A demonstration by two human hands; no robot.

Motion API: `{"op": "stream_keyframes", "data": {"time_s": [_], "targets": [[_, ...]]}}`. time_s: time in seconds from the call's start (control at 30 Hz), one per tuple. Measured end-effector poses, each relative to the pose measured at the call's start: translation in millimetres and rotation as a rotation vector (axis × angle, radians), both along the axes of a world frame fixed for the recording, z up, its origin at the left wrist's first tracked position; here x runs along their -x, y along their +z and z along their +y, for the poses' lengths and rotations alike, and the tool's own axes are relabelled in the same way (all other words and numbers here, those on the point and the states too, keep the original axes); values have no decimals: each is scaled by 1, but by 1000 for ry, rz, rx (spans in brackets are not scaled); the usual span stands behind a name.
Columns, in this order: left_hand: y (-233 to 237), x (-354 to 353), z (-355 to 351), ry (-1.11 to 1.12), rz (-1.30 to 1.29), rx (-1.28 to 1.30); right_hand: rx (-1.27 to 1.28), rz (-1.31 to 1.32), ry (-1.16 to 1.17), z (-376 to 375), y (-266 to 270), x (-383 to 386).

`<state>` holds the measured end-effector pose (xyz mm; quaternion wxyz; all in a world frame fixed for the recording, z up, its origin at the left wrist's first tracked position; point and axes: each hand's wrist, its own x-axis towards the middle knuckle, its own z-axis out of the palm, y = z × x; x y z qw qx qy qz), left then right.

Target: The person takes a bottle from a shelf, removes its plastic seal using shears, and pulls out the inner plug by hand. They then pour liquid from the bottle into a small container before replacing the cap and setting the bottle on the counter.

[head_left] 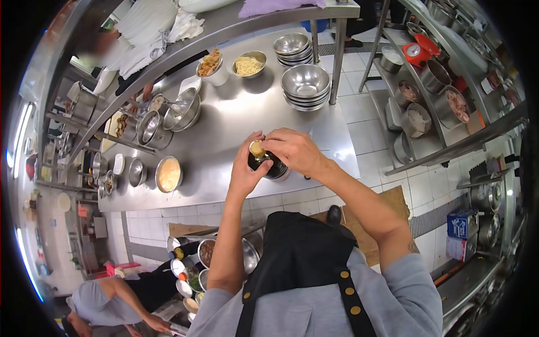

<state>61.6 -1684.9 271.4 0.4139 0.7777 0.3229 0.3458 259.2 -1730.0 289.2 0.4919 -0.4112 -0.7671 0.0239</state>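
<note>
My left hand (pixel 246 168) is closed around a dark bottle (pixel 276 170), its thumb pressed on the near side. The bottle has a yellow cap (pixel 257 148) and is tilted toward me over the front edge of the steel table (pixel 230 126). Fingers of my right hand (pixel 297 150) are bent over the cap and gripping it. Whether the cap is loose cannot be made out. Beyond both hands stand stacked metal bowls (pixel 306 82). To the left on the same table is a metal bowl of yellowish liquid (pixel 168 174).
Noodles fill a metal bowl (pixel 249 65) beside a white tub of fried pieces (pixel 210 66). More metal bowls (pixel 182 109) sit at the left. A shelf rack (pixel 429 101) with pots stands at the right. At lower left, a co-worker (pixel 120 297) is beside several containers.
</note>
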Motion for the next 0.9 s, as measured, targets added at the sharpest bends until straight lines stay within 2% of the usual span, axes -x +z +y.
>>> {"op": "stream_keyframes", "data": {"time_s": [0.1, 0.23, 0.5, 0.63, 0.7, 0.73, 0.77, 0.8, 0.9], "targets": [[-2, 1, 1, -1, -27, 48, -38, -100, 11, -1, 6, -1], [0, 1, 2, -12, 22, -9, -87, -103, 13, -7, -3, 2], [-10, 8, -7, 47, -28, 64, -153, 25, -95, -13, -25, 22], [-1, -1, -23, 136, -101, 191, -193, 50, -64, -8, -34, 21], [6, -7, -33, 173, -119, 218, -128, 176, 27, -7, -41, 19], [7, -11, -39, 318, -57, -42, -134, 175, 35, -11, -45, 18], [8, -14, -45, 459, 7, -303, -1, 302, 29, -17, -46, 18], [9, -15, -51, 466, 6, -309, 135, 429, 23, -21, -47, 17], [16, -21, -66, 616, 16, -255, 136, 403, -6, -17, -41, 12]]}}
